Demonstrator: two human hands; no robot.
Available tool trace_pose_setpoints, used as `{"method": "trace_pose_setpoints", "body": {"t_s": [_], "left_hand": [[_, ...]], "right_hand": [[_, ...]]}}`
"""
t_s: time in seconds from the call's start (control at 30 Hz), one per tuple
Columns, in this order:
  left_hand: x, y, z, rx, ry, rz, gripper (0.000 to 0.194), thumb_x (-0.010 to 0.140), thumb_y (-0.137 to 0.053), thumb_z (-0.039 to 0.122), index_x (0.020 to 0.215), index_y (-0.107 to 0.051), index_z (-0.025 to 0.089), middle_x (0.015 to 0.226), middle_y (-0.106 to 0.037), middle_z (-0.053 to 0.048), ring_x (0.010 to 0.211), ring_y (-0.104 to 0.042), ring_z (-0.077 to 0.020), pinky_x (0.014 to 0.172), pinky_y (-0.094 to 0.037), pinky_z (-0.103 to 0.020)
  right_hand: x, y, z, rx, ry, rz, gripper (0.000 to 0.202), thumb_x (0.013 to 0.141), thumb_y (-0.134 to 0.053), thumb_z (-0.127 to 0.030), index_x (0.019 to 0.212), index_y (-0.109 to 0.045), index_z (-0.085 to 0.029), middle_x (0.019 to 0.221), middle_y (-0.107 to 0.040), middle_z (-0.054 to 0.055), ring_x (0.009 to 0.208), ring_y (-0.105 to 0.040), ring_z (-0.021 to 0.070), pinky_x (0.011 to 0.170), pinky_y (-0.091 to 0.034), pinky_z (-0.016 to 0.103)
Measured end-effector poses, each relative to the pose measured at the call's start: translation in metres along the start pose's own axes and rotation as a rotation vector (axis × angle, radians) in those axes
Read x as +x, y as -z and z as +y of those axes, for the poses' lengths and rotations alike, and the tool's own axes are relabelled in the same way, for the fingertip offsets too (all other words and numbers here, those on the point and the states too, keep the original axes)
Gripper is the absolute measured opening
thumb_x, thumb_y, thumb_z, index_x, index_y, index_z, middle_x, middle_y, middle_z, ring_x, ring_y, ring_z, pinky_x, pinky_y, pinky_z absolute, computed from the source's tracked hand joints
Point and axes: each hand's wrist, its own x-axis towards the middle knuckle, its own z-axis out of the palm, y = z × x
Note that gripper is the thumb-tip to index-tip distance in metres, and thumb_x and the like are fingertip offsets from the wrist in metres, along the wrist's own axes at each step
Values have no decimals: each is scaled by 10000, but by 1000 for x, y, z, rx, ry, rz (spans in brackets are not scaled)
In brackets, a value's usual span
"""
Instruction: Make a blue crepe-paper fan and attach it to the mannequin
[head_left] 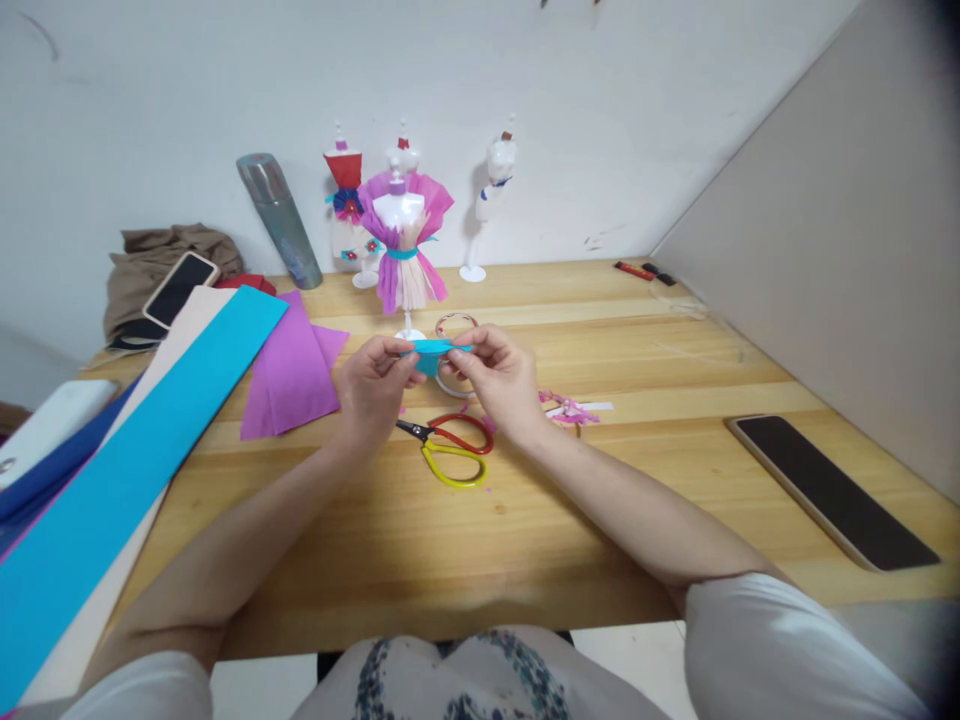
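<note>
A small folded piece of blue crepe paper [432, 348] is stretched between my two hands above the table. My left hand [375, 385] pinches its left end, and my right hand [501, 380] pinches the right end with thumb and fingertips. Just behind stands a mini dress form [405, 215] in a purple and cream paper dress with a blue waistband. Below my hands lie scissors [450, 450] with one red and one yellow handle. Rolls of tape [456, 322] sit partly hidden behind my fingers.
Long blue paper strips [142, 470] and purple paper [292, 385] lie at left. A thermos [281, 220], more dress forms [491, 195] and a phone [180, 290] stand or lie toward the back. Paper scraps [574, 408] and a larger dark-screened device [832, 490] are at right.
</note>
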Motion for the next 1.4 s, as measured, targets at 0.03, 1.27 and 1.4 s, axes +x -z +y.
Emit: {"method": "trace_pose_setpoints", "body": {"t_s": [0.03, 1.27, 1.4], "left_hand": [[0, 0, 1, -10, 10, -3, 231, 700, -800, 312, 793, -651, 161, 576, -683, 11, 503, -679, -147, 493, -528, -230], [-11, 0, 17, -50, -120, 2, 133, 718, -824, 279, 814, -759, 213, 595, -701, 27, 513, -667, -120, 503, -549, -216], [-7, 4, 6, 50, -233, -27, 144, 776, -783, 286, 911, -797, 238, 765, -738, 5, 572, -678, -106, 549, -561, -222]], "right_hand": [[0, 0, 0, 2, 4, -2, 184, 754, -747, -332, 812, -617, -215, 679, -667, -16, 620, -655, 142, 599, -529, 287], [-7, 2, -6, -48, 239, 53, 76, 787, -725, -280, 845, -691, -246, 877, -639, 21, 848, -626, 179, 767, -551, 353], [-4, 4, -3, -109, 287, -9, 104, 840, -692, -284, 926, -749, -268, 924, -689, 41, 976, -636, 224, 860, -553, 410]]}}
